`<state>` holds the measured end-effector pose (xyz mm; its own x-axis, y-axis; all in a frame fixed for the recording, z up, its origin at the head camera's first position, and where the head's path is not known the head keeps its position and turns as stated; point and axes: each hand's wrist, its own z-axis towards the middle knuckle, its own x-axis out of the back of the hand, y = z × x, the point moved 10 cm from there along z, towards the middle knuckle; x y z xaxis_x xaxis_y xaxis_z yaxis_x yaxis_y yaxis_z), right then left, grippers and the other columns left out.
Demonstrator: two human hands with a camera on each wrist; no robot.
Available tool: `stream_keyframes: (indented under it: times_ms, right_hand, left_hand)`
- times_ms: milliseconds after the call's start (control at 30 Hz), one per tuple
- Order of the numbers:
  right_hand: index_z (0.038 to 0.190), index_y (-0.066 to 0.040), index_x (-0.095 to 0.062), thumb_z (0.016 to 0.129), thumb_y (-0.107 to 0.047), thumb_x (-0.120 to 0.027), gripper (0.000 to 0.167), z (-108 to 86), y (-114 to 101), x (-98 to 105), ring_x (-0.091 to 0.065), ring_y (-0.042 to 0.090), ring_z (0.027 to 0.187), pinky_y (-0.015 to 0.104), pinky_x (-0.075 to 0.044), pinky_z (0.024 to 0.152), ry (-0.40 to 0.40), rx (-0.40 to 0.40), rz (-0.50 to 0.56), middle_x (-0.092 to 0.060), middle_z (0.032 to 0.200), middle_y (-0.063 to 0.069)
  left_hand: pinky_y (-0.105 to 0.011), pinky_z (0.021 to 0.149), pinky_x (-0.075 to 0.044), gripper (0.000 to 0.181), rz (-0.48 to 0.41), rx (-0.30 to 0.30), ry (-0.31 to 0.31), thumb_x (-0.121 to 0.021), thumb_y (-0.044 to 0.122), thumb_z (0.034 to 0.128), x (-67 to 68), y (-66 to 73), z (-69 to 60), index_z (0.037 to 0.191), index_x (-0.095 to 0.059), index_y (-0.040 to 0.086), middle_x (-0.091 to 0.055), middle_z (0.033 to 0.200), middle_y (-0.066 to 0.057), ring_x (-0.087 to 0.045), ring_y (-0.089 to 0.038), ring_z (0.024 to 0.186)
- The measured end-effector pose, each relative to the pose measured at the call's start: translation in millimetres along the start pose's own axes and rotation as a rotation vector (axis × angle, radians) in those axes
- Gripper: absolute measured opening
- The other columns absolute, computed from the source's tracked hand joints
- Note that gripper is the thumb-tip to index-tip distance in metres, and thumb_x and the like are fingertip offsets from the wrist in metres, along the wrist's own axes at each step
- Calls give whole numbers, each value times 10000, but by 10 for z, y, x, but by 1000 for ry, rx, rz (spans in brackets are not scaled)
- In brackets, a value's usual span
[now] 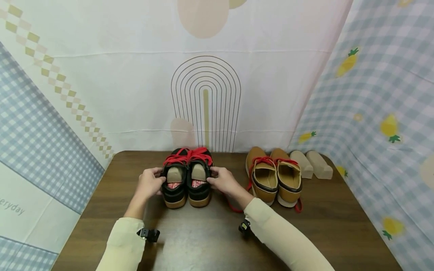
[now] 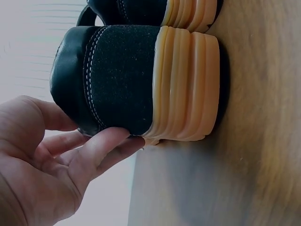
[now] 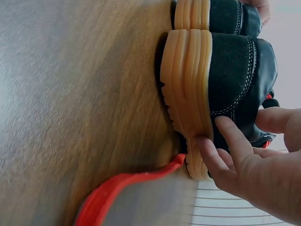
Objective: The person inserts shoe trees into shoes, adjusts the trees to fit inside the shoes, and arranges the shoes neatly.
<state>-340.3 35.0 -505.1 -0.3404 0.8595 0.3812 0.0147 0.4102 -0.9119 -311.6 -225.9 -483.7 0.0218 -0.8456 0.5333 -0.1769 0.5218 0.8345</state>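
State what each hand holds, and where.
Left hand: left black shoe, by its outer side; right hand: right black shoe, by its outer side.

the letters "eryday" [image 1: 11, 207], thin grey print, slanting across a white patch of the checked cloth [image 1: 37, 109] at left, start cut off

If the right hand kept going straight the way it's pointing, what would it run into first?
The right black shoe; the right hand seems to touch its outer side already.
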Motion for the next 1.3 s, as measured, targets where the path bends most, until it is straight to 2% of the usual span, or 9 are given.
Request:
stream_keyframes:
  times_ms: [300,700,900,1033,1167,1300]
  right_hand:
    - [1474,50,-514,960,-41,-681,549,87,-31,-94,-731,308,1013,317,-625,769,-2,-2,14,-631,1299,274]
    - [1479,44,-512,970,-44,-673,541,121,-79,-134,-729,324,1042,316,-625,777,7,-9,8,-622,1334,286]
    - [1489,43,-499,974,-31,-665,546,163,-74,-172,-734,318,1025,317,-624,787,-11,-13,29,-618,1332,284]
    - [1486,42,-504,972,-31,-664,543,178,-78,-181,-731,312,1028,309,-623,783,-11,-8,25,-622,1334,280]
    - [1479,44,-512,968,-44,-668,541,182,-87,-170,-725,318,1043,298,-623,768,3,5,-20,-636,1314,272]
    - [1468,34,-531,962,-96,-677,543,182,-103,-144,-712,288,1059,293,-614,777,35,32,-128,-673,1273,234]
  left_hand:
    - [-371,540,-596,433,44,-6,17,-577,35,972,105,-43,96,1396,-584,-57,-643,1298,-336,-655,-163,496]
    - [-453,594,-606,414,78,-11,75,-560,49,985,217,-55,109,1384,-602,-51,-650,1298,-323,-662,-196,512]
    - [-359,518,-574,407,102,-21,104,-540,39,974,277,-34,97,1363,-618,-56,-667,1269,-316,-680,-280,541]
    - [-310,491,-547,418,120,-21,110,-530,32,959,289,-28,92,1358,-623,-53,-679,1244,-310,-674,-281,533]
    - [-309,499,-545,420,125,-19,100,-530,33,964,275,-24,88,1367,-615,-51,-673,1253,-309,-681,-300,555]
    - [-311,513,-542,429,136,-19,91,-529,39,973,265,-21,89,1388,-603,-41,-667,1279,-299,-687,-335,577]
